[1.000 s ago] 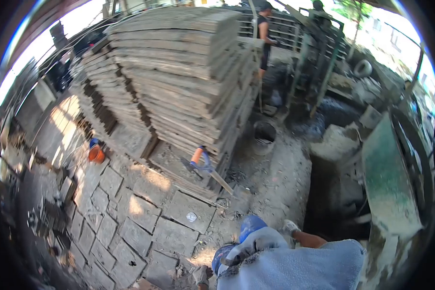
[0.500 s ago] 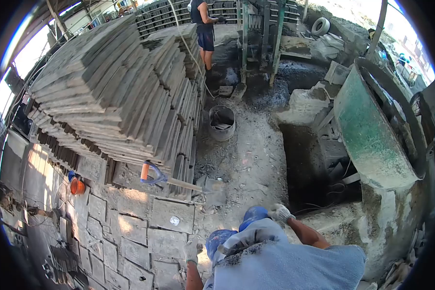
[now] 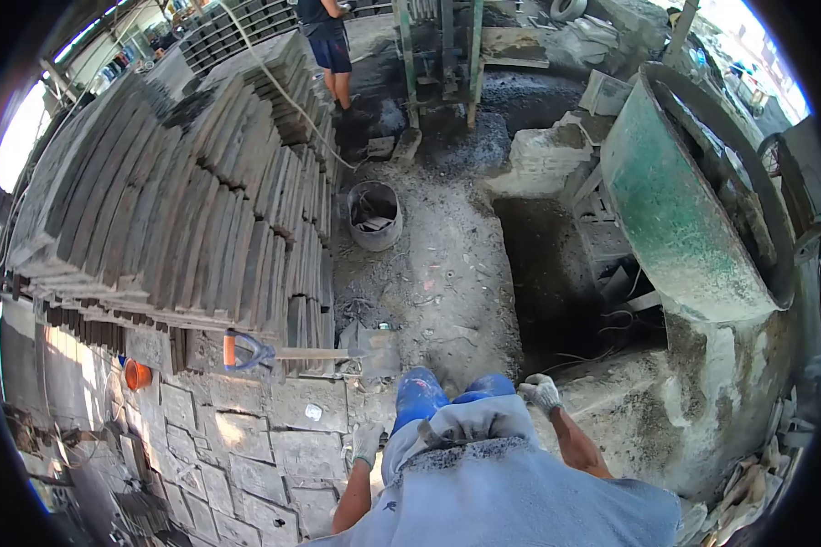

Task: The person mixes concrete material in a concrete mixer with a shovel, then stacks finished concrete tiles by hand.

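Both hands gloved, low in the frame. Left hand (image 3: 367,443), bottom centre-left beside the blue trousers (image 3: 417,397): fingers loosely open, nothing seen in them. Right hand (image 3: 541,393), just right of the knees: fingers bent, can't tell how far closed, no object visible in them. Shovel (image 3: 312,353) is left of centre, above the left hand and apart from it. Lies roughly level across the frame, orange grip with blue handle frame to the left, wooden shaft in the middle, grey dusty blade to the right. Paving slabs (image 3: 308,454) fill lower left, small clear scrap (image 3: 313,412) on one. Orange bucket (image 3: 137,375) at far left, past the slabs. Big stack of grey boards (image 3: 164,210) takes up upper left. Grey bucket (image 3: 374,217) right of the stack, upper centre, debris inside. Dark pit (image 3: 547,283) right of centre, above the right hand, concrete ledge (image 3: 616,401) along its near edge. Green round tub (image 3: 680,214) at upper right, tilted. Another person (image 3: 328,50) stands at top, left of the green metal posts (image 3: 476,64).
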The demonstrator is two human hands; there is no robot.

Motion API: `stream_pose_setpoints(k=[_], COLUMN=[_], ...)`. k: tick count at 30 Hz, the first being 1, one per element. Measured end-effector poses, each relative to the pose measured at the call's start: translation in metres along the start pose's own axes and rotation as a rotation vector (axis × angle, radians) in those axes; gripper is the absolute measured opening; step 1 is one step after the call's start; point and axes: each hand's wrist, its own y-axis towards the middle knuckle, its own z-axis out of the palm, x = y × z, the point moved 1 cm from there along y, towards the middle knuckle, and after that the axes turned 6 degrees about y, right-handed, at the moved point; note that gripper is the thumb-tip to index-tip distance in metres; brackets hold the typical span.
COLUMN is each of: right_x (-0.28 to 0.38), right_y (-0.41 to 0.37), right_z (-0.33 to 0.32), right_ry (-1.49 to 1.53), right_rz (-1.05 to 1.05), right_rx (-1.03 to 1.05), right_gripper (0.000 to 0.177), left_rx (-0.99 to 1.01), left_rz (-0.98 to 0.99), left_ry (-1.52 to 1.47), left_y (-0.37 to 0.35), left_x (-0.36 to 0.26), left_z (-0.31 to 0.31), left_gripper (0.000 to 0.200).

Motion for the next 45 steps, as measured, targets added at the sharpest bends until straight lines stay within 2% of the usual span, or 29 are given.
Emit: stream_pose_setpoints(k=[2,3,6,10,11,12,13,14,15,16,17,18,19,20,21,22,26,28,29,31,35,36,37,38,39,40,42,44,45], right_x=[0.005,-0.013,-0.035,-0.051,-0.044,-0.032,-0.012,0.011,0.052,0.088,0.109,0.152,0.198,0.249,0.264,0.276,0.303,0.308,0.308,0.288,0.233,0.188,0.151,0.140,0.159,0.195,0.236,0.373,0.379], right_y=[-0.004,0.004,0.017,0.063,0.079,0.095,0.109,0.126,0.138,0.152,0.173,0.179,0.184,0.179,0.192,0.206,0.245,0.260,0.266,0.290,0.352,0.390,0.421,0.450,0.463,0.470,0.506,0.506,0.537], right_z=[0.006,0.009,0.010,0.003,-0.001,-0.005,-0.001,0.003,0.005,0.007,0.007,0.009,0.012,0.017,0.019,0.021,0.030,0.031,0.029,0.017,-0.012,-0.019,-0.032,-0.040,-0.048,-0.056,-0.076,-0.085,-0.093], right_ry=[0.073,-0.034,-0.127,-0.132,-0.246,-0.362,-0.381,-0.397,-0.298,-0.198,-0.027,0.035,0.097,0.212,0.208,0.184,0.072,0.035,0.003,-0.053,0.063,-0.237,-0.326,-0.408,-0.580,-0.413,-0.450,-0.007,0.082], right_rz=[0.029,-0.100,-0.182,-0.069,-0.214,-0.357,-0.238,-0.260,-0.149,-0.032,-0.139,-0.151,-0.162,0.048,0.046,-0.009,-0.028,0.018,0.059,0.104,0.183,-0.032,-0.196,-0.363,-0.424,-0.185,-0.363,0.277,0.250], right_rx=[0.051,0.036,0.049,0.099,0.143,0.190,0.145,0.166,0.161,0.154,0.136,0.137,0.139,0.092,0.100,0.098,0.147,0.151,0.142,0.158,0.148,0.177,0.201,0.226,0.205,0.142,0.255,0.139,0.131], right_gripper=[0.039,0.041,0.040,0.035,0.033,0.031,0.026,0.026,0.025,0.024,0.023,0.026,0.029,0.033,0.033,0.037,0.040,0.039,0.039,0.036,0.035,0.025,0.026,0.026,0.024,0.024,0.023,0.027,0.032], left_rx=[0.009,0.011,0.032,0.014,0.025,0.011,-0.020,-0.058,-0.080,-0.132,-0.181,-0.193,-0.123,-0.051,-0.107,-0.114,-0.115,-0.281,-0.297,-0.260,-0.212,-0.167,-0.141,-0.138,-0.181,-0.215,-0.187,-0.187,-0.200], left_rz=[-0.005,-0.012,0.029,0.169,0.100,0.106,0.161,0.218,0.219,0.324,0.422,0.412,0.273,0.137,0.223,0.221,0.110,0.247,0.258,0.198,0.107,0.055,-0.014,-0.008,0.056,0.113,0.170,0.302,0.305], left_ry=[0.029,0.053,0.036,0.109,0.104,0.071,0.099,0.131,0.108,0.222,0.347,0.345,0.286,0.223,0.215,0.211,0.065,0.270,0.223,0.210,0.015,-0.077,-0.092,-0.097,0.074,0.246,0.302,0.220,0.171], left_y=[0.026,0.038,0.060,0.130,0.131,0.143,0.151,0.159,0.168,0.175,0.179,0.182,0.185,0.188,0.224,0.229,0.245,0.250,0.251,0.266,0.298,0.311,0.326,0.343,0.350,0.354,0.385,0.404,0.407], left_x=[-0.014,-0.021,-0.073,-0.106,-0.127,-0.139,-0.148,-0.158,-0.169,-0.181,-0.191,-0.205,-0.222,-0.234,-0.218,-0.234,-0.294,-0.315,-0.323,-0.327,-0.371,-0.383,-0.400,-0.427,-0.453,-0.470,-0.494,-0.526,-0.544], left_z=[0.007,0.010,0.023,0.032,0.033,0.035,0.032,0.027,0.024,0.023,0.019,0.016,0.013,0.011,0.010,0.005,-0.005,-0.005,-0.001,0.009,0.053,0.067,0.081,0.095,0.109,0.123,0.142,0.157,0.162], left_gripper=[0.015,0.015,0.017,0.023,0.026,0.026,0.028,0.030,0.030,0.031,0.031,0.031,0.031,0.031,0.031,0.031,0.032,0.031,0.031,0.031,0.029,0.029,0.028,0.028,0.027,0.026,0.030,0.030,0.028])
